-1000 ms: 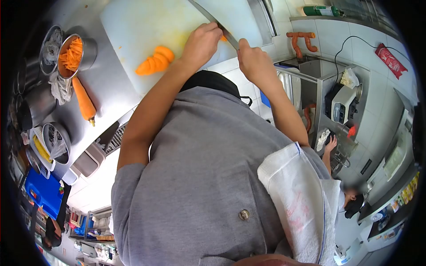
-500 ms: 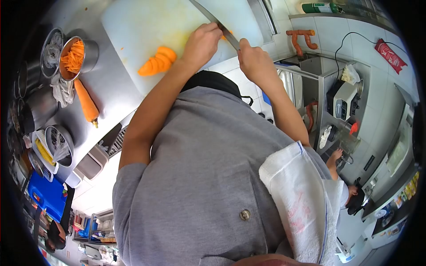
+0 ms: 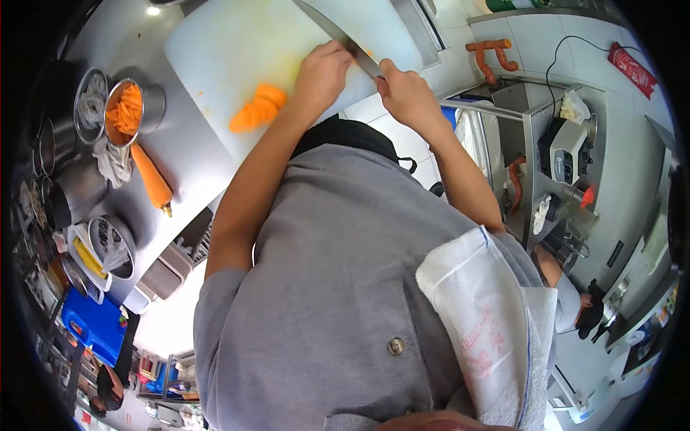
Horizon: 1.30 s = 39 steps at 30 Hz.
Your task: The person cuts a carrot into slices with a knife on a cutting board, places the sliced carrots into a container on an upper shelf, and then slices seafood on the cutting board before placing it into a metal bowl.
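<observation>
My right hand [image 3: 406, 93] is closed round the handle of a kitchen knife [image 3: 327, 25], whose blade slants up and left over the white cutting board [image 3: 215, 43]. Beside the blade, my left hand [image 3: 321, 77] has its fingers curled down onto a piece of carrot. Most of that piece is hidden; a bit of orange [image 3: 369, 54] shows past the blade. Overlapping carrot slices [image 3: 259, 108] lie on the board, left of my left wrist. A whole peeled carrot [image 3: 151, 178] rests on the steel counter, off the board.
A metal container of carrot strips [image 3: 126, 110] stands on the steel counter [image 3: 183, 151], among other bowls and a crumpled cloth [image 3: 113, 162]. A blue plastic container [image 3: 93, 323] is lower left. Other people [image 3: 571, 298] are at the right and lower left edges.
The view has shifted slightly, so the counter items appear farther right and lower. The knife and my right hand sit a little farther left in view. My left hand stays beside the blade.
</observation>
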Available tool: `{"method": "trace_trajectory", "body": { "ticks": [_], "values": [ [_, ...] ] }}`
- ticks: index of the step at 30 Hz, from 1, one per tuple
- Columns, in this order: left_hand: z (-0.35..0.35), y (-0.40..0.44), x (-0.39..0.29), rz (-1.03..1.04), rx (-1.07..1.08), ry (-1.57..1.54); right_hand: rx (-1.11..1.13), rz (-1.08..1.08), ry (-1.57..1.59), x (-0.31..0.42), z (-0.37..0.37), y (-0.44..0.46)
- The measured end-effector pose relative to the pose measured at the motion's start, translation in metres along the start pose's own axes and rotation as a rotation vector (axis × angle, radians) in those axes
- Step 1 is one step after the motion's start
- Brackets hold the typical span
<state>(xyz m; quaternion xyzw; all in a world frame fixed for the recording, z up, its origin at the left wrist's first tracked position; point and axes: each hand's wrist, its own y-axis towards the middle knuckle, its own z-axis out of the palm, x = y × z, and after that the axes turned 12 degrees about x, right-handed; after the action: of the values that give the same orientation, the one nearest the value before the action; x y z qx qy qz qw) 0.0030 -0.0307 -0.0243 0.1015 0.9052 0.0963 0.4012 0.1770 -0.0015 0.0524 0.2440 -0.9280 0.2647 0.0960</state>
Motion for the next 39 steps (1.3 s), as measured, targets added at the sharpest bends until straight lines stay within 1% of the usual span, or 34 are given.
{"method": "trace_trajectory", "body": {
  "ticks": [1, 3, 4, 5, 7, 8, 10, 11, 13, 14, 16, 20, 22, 23, 25, 26, 28, 29, 31, 32, 34, 37, 39],
  "values": [
    [-0.005, -0.001, 0.002, 0.012, 0.007, 0.004, 0.020, 0.000, 0.033, 0.000, -0.003, -0.005],
    [-0.020, -0.004, 0.007, -0.116, 0.007, -0.221, -0.018, 0.013, 0.080, 0.000, -0.004, -0.011],
    [-0.032, -0.002, 0.003, -0.083, -0.075, -0.248, -0.045, 0.022, 0.122, 0.000, -0.003, -0.014],
    [-0.045, 0.002, -0.001, -0.075, -0.059, -0.244, -0.052, 0.031, 0.136, 0.000, -0.001, -0.016],
    [-0.072, 0.016, -0.011, -0.119, -0.159, -0.141, -0.124, 0.029, 0.115, 0.002, 0.004, -0.021],
    [-0.083, 0.024, -0.012, -0.109, -0.146, -0.137, -0.132, 0.037, 0.126, 0.003, 0.007, -0.024],
    [-0.098, 0.041, -0.012, 0.083, -0.006, 0.206, -0.225, 0.029, 0.067, 0.004, 0.014, -0.029],
    [-0.099, 0.050, -0.013, 0.097, 0.001, 0.210, -0.237, 0.037, 0.074, 0.003, 0.017, -0.030],
    [-0.095, 0.066, -0.013, 0.150, 0.319, 0.398, -0.311, -0.020, 0.052, 0.001, 0.024, -0.033],
    [-0.088, 0.070, -0.008, 0.161, 0.324, 0.403, -0.320, -0.013, 0.059, 0.001, 0.025, -0.035],
    [-0.070, 0.074, 0.006, 0.135, 0.522, 0.448, -0.358, 0.001, 0.031, 0.002, 0.027, -0.036],
    [-0.049, 0.085, 0.015, 0.098, 0.613, 0.417, -0.388, 0.033, 0.030, 0.002, 0.035, -0.040],
    [-0.045, 0.087, 0.012, 0.130, 0.556, 0.493, -0.403, 0.015, 0.005, 0.002, 0.039, -0.044],
    [-0.048, 0.089, 0.014, 0.132, 0.561, 0.492, -0.402, 0.019, 0.008, 0.001, 0.039, -0.048],
    [-0.066, 0.094, 0.013, 0.219, 0.427, 0.405, -0.372, -0.046, 0.117, -0.003, 0.039, -0.058],
    [-0.072, 0.089, 0.011, 0.219, 0.431, 0.407, -0.373, -0.045, 0.122, -0.010, 0.041, -0.061],
    [-0.084, 0.074, 0.004, -0.025, 0.041, 0.037, -0.242, -0.080, 0.406, -0.027, 0.047, -0.069],
    [-0.081, 0.066, 0.004, -0.026, 0.044, 0.038, -0.240, -0.080, 0.410, -0.034, 0.047, -0.073],
    [-0.063, 0.038, 0.005, -0.190, 0.191, -0.032, 0.072, 0.180, 1.217, -0.042, 0.046, -0.080],
    [-0.053, 0.028, 0.004, -0.198, 0.187, -0.031, 0.085, 0.189, 1.355, -0.045, 0.046, -0.080],
    [-0.036, 0.017, -0.004, -0.151, 0.392, -0.136, 0.111, 0.181, 1.369, -0.050, 0.054, -0.071],
    [-0.024, 0.018, -0.002, -0.124, 0.386, -0.184, 0.116, 0.207, 1.355, -0.040, 0.055, -0.064],
    [-0.017, 0.019, -0.001, -0.143, 0.373, -0.246, 0.183, 0.147, 1.350, -0.034, 0.057, -0.052]
  ]
}}
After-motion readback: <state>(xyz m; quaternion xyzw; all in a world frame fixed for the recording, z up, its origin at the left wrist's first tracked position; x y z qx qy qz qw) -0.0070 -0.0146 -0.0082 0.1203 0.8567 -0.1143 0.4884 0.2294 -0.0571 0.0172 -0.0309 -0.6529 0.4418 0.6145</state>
